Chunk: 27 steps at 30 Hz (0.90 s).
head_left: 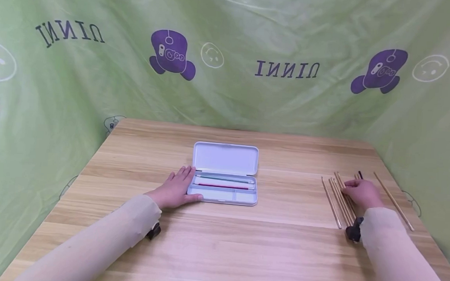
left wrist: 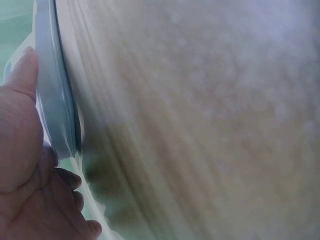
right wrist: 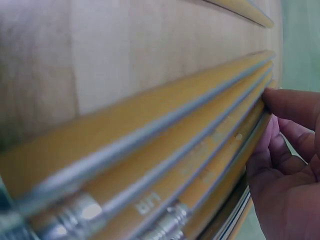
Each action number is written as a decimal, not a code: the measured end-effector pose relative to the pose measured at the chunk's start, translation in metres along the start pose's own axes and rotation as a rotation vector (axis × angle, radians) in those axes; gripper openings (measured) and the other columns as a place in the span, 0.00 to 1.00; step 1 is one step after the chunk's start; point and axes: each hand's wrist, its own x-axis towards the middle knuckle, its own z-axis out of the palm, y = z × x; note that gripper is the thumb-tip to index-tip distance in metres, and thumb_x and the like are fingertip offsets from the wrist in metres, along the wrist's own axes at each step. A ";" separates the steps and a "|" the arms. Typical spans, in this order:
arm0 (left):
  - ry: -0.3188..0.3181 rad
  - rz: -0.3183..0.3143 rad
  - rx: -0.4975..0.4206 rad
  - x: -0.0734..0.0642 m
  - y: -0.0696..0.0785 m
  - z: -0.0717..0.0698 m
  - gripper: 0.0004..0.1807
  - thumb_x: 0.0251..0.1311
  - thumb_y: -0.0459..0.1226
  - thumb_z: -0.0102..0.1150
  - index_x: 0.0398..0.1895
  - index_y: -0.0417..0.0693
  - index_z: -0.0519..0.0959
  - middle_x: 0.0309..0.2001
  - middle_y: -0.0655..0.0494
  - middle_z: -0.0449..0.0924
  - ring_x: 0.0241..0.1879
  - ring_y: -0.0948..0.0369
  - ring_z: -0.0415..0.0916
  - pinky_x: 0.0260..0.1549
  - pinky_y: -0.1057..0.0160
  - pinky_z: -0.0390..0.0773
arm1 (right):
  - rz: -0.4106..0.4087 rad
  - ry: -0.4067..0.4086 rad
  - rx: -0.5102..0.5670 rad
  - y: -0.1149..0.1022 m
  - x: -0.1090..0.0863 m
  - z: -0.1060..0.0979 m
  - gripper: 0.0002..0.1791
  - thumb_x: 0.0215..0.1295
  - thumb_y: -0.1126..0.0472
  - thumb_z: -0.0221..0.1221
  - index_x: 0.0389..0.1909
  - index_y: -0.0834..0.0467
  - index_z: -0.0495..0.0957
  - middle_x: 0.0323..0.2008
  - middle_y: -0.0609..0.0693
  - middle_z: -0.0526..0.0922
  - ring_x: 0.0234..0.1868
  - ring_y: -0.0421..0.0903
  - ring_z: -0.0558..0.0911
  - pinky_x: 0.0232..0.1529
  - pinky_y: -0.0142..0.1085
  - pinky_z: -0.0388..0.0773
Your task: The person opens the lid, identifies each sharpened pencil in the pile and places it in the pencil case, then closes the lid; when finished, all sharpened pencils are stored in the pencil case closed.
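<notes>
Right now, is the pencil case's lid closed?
No, the lid of the pencil case stands open, with a red pencil visible inside.

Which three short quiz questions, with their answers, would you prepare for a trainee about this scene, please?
1. Which hand touches the pale case?
2. True or false: the lid of this case stands open.
3. Choose one. In the head view, the red pencil lies:
(a) inside the case
(b) under the right hand
(c) on the bare table

Key
1. The left hand.
2. True.
3. (a).
</notes>
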 end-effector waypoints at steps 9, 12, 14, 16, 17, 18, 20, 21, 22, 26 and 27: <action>-0.007 -0.003 0.005 0.002 -0.001 0.000 0.57 0.71 0.62 0.54 0.81 0.28 0.42 0.80 0.30 0.39 0.80 0.38 0.35 0.75 0.36 0.39 | -0.005 -0.082 0.054 0.000 0.006 -0.011 0.27 0.73 0.63 0.58 0.61 0.82 0.67 0.59 0.82 0.70 0.58 0.76 0.72 0.58 0.64 0.70; -0.011 -0.005 0.005 0.002 -0.001 0.000 0.57 0.71 0.62 0.54 0.81 0.29 0.42 0.80 0.30 0.39 0.80 0.38 0.35 0.75 0.36 0.39 | -0.034 -0.098 0.093 -0.012 0.009 -0.017 0.27 0.75 0.64 0.55 0.61 0.84 0.65 0.57 0.82 0.71 0.54 0.71 0.75 0.54 0.58 0.74; -0.012 -0.006 0.008 0.002 -0.001 0.000 0.57 0.71 0.62 0.54 0.81 0.29 0.42 0.81 0.30 0.39 0.80 0.38 0.34 0.75 0.36 0.39 | -0.059 -0.105 0.125 -0.022 0.013 -0.021 0.25 0.77 0.65 0.52 0.61 0.84 0.65 0.50 0.76 0.77 0.47 0.59 0.79 0.48 0.45 0.78; -0.012 -0.002 0.008 0.002 -0.001 0.000 0.57 0.71 0.62 0.54 0.81 0.28 0.42 0.80 0.30 0.39 0.80 0.38 0.34 0.75 0.36 0.39 | -0.076 -0.114 0.184 -0.033 0.017 -0.023 0.24 0.78 0.66 0.50 0.61 0.85 0.63 0.42 0.66 0.82 0.41 0.46 0.80 0.43 0.34 0.77; -0.011 -0.002 0.008 0.002 -0.002 0.000 0.57 0.71 0.62 0.54 0.81 0.29 0.42 0.80 0.30 0.39 0.80 0.38 0.34 0.75 0.36 0.39 | -0.080 -0.123 0.221 -0.039 0.019 -0.024 0.24 0.78 0.66 0.49 0.61 0.86 0.63 0.39 0.59 0.83 0.39 0.41 0.80 0.41 0.30 0.77; -0.009 0.000 0.006 0.002 -0.002 0.000 0.57 0.71 0.62 0.55 0.81 0.28 0.42 0.80 0.30 0.39 0.80 0.37 0.34 0.75 0.36 0.39 | -0.086 -0.135 0.269 -0.045 0.021 -0.023 0.24 0.79 0.67 0.49 0.61 0.86 0.62 0.37 0.52 0.83 0.37 0.36 0.79 0.40 0.27 0.77; -0.008 0.001 0.003 0.002 -0.001 0.000 0.57 0.71 0.62 0.55 0.81 0.28 0.42 0.80 0.30 0.39 0.80 0.37 0.35 0.75 0.36 0.39 | -0.098 -0.172 0.375 -0.055 0.025 -0.022 0.24 0.80 0.69 0.47 0.63 0.87 0.59 0.35 0.43 0.82 0.36 0.31 0.79 0.41 0.25 0.79; -0.008 0.000 0.003 0.002 -0.002 0.001 0.57 0.70 0.62 0.55 0.81 0.29 0.42 0.81 0.30 0.39 0.80 0.38 0.34 0.75 0.36 0.38 | -0.107 -0.192 0.419 -0.061 0.026 -0.021 0.25 0.80 0.69 0.46 0.64 0.88 0.57 0.35 0.41 0.82 0.36 0.30 0.80 0.42 0.25 0.79; -0.007 -0.002 0.001 0.002 -0.002 0.001 0.57 0.70 0.62 0.55 0.81 0.29 0.42 0.81 0.30 0.39 0.80 0.38 0.35 0.75 0.36 0.38 | -0.113 -0.214 0.457 -0.067 0.027 -0.020 0.26 0.81 0.69 0.45 0.66 0.88 0.55 0.35 0.39 0.82 0.37 0.29 0.81 0.44 0.25 0.80; -0.006 -0.006 -0.001 0.002 -0.002 0.001 0.57 0.70 0.62 0.56 0.81 0.28 0.43 0.80 0.30 0.40 0.80 0.38 0.35 0.75 0.36 0.39 | -0.143 -0.295 0.576 -0.092 0.030 -0.013 0.28 0.81 0.71 0.44 0.69 0.86 0.50 0.38 0.37 0.83 0.43 0.30 0.83 0.51 0.27 0.80; -0.007 -0.005 -0.002 0.002 -0.002 0.001 0.57 0.70 0.62 0.56 0.81 0.28 0.43 0.80 0.30 0.40 0.80 0.37 0.35 0.75 0.36 0.39 | -0.151 -0.311 0.595 -0.098 0.030 -0.012 0.28 0.81 0.71 0.44 0.70 0.86 0.49 0.38 0.38 0.84 0.44 0.31 0.83 0.52 0.28 0.80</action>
